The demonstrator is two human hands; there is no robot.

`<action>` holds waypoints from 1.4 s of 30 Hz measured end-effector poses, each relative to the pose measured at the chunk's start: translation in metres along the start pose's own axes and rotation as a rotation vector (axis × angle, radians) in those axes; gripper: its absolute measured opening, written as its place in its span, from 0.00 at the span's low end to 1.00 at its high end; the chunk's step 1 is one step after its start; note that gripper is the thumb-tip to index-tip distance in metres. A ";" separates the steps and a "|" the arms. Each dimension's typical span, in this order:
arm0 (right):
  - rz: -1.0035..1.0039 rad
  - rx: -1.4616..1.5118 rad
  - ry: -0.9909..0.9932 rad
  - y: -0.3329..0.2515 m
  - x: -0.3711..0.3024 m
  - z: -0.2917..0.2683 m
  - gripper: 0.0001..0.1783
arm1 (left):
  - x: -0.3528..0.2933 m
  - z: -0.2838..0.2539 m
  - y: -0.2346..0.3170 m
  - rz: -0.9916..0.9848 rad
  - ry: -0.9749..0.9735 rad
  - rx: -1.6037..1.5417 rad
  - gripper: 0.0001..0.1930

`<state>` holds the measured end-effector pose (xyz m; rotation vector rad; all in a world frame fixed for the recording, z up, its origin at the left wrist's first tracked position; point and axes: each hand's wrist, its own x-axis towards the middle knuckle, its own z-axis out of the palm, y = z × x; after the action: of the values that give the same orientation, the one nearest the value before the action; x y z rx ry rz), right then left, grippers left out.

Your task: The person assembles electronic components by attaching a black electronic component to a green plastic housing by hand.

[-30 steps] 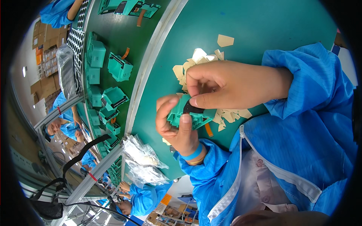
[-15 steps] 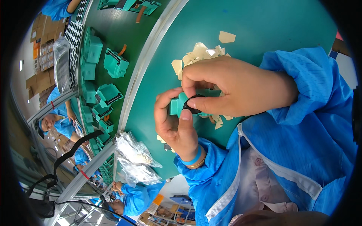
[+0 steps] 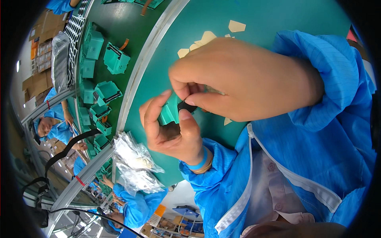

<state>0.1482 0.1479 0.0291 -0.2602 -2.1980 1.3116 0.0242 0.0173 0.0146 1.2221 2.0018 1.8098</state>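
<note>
Green housings (image 3: 117,62) sit left of the metal rail (image 3: 139,70), clear bags (image 3: 133,158) near its lower end. Left hand (image 3: 174,142) has thumb and fingers clamped on a green part (image 3: 170,110), palm inward, likely bracing it. Part's between both hands, over the bench (image 3: 297,18), black piece (image 3: 185,106) against it. Right hand (image 3: 240,77): knuckles up, thumb and forefinger together on black piece, probably for fine control.

Bright shop lighting, v. heavy fisheye

Pretty well lit o/a, light's fairly even on the green bench (image 3: 266,22). Clear plastic bags (image 3: 137,162) give hard white glare, + some sheen on the green belt (image 3: 114,19) up top. Ceiling lamps (image 3: 60,234) blow out bottom L. Dark shadow inside the L hand (image 3: 184,144). Metal rail (image 3: 148,51) bends w/ the lens, corners go black, bkgd's kinda soft tbh.
</note>
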 end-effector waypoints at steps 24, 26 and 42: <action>0.078 0.000 -0.079 -0.041 0.014 -0.008 0.03 | -0.006 -0.009 0.002 -0.001 0.021 -0.105 0.17; 0.425 0.133 -0.190 -0.066 0.038 -0.023 0.03 | -0.006 -0.010 0.002 -0.015 0.019 -0.106 0.17; -0.491 -0.689 0.039 -0.003 0.006 0.006 0.14 | -0.005 -0.018 0.004 -0.032 0.045 -0.119 0.18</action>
<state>0.1397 0.1442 0.0320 0.0099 -2.3997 0.2669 0.0180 0.0003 0.0202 1.1190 1.8941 1.9267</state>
